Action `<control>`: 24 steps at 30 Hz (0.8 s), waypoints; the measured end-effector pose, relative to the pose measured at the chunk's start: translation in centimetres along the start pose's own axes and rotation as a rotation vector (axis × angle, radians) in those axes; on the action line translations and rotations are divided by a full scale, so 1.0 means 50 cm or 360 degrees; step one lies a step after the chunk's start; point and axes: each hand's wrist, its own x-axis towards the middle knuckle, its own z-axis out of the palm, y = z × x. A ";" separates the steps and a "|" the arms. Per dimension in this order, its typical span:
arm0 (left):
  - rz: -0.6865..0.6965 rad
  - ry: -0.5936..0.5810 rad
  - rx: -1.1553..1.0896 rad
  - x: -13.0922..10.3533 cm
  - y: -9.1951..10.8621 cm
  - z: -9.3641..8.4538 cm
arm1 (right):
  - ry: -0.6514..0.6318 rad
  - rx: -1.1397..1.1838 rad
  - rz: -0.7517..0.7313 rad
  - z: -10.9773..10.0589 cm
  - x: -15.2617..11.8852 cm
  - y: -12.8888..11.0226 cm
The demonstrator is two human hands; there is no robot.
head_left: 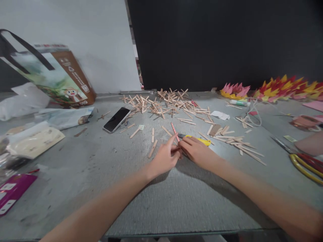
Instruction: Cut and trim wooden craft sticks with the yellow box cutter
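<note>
- The left hand [166,157] is reaching in over the desk [141,201], its index finger extending to the patterned red stick [173,127]; whether its fingers are clamping on the stick, I cannot tell.
- The right hand [199,151] is meeting the left hand at the red stick's near end and lying partly over the yellow tool [207,142]; its fingers are bending down close together, and their grip is hidden.
- The red stick is slanting up and away from between the hands, its far end showing.
- The yellow tool is pointing its dark end toward the red stick.
- Small wooden crosses [143,104] are piling up beyond the hands, and flat wooden sticks [227,138] are lying loose, mostly to the right.
- A phone [116,120] is lying left of the crosses, with a printed bag [58,75] standing farther left.
- A purple packet [15,191] is resting near the left edge.
- Red, yellow and pink paper points [280,89] are spreading along the far right, beyond a glue stick [239,103].
- At the right edge, another person's arm [310,143] is resting near large scissors [282,145].
</note>
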 end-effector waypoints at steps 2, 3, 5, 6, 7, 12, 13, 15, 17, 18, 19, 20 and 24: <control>0.0008 -0.0006 0.0024 -0.001 0.001 0.000 | 0.0007 0.0121 -0.0032 0.000 -0.001 0.009; 0.0016 -0.0010 0.0028 -0.002 0.001 0.000 | 0.0009 0.0164 -0.0042 -0.002 -0.001 0.011; 0.0030 -0.0020 0.0018 -0.002 0.000 -0.001 | 0.0019 0.0236 -0.0043 -0.007 -0.001 0.013; 0.0031 -0.0020 0.0013 -0.002 0.000 -0.001 | 0.0026 0.0271 -0.0025 -0.010 0.000 0.013; 0.0030 -0.0015 0.0008 -0.002 -0.001 -0.001 | 0.0034 0.0302 -0.0005 -0.012 0.001 0.012; -0.0002 -0.0004 -0.0049 -0.001 -0.003 -0.002 | 0.0057 0.0336 0.0055 -0.009 0.001 0.010; -0.0006 -0.0002 -0.0063 -0.001 -0.002 -0.001 | 0.0053 0.0325 0.0058 -0.006 0.000 0.011; -0.0011 -0.0003 -0.0067 -0.001 0.001 -0.001 | 0.0025 0.0299 0.0045 0.001 -0.002 0.013; -0.0024 -0.0008 -0.0049 -0.002 0.005 -0.002 | -0.0019 0.0284 0.0010 0.006 -0.005 0.015; -0.0032 -0.0009 -0.0032 -0.002 0.007 -0.002 | -0.0040 0.0284 -0.0004 0.008 -0.006 0.016; -0.0039 -0.0008 -0.0017 -0.003 0.008 -0.003 | -0.0057 0.0291 -0.0014 0.008 -0.006 0.016; -0.0044 -0.0008 -0.0006 -0.002 0.008 -0.003 | -0.0065 0.0303 -0.0019 0.008 -0.006 0.015; -0.0027 -0.0028 -0.0019 -0.001 0.002 -0.003 | -0.0035 0.0413 0.0011 0.002 -0.004 0.012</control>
